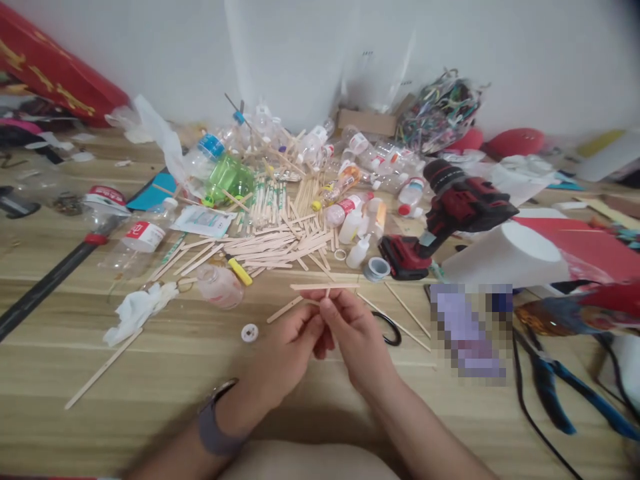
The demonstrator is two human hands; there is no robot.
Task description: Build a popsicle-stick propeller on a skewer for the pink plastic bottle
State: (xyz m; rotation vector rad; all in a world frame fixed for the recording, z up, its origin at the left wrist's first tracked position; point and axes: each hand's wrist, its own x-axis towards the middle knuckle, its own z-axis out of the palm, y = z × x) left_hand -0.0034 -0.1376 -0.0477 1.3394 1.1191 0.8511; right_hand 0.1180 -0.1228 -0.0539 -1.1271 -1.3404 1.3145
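Both my hands meet over the table's front middle. My right hand [360,340] pinches a short wooden piece between thumb and fingers. A wooden craft stick [325,287] lies crosswise at the top of that piece, forming a T shape. My left hand [287,343] is closed beside it, its fingertips against the same wooden pieces; the exact grip is partly hidden. Close by are a loose craft stick [285,310] to the left, a black ring [390,329] and thin wooden rods [407,310] to the right, and a white round cap [249,333].
Behind my hands spreads a heap of craft sticks [265,250] with plastic bottles beyond. A red cordless drill [460,207] stands at right near a white paper cup [505,257]. Blue-handled pliers [550,380] lie far right. A dark tube [50,287] crosses the left side.
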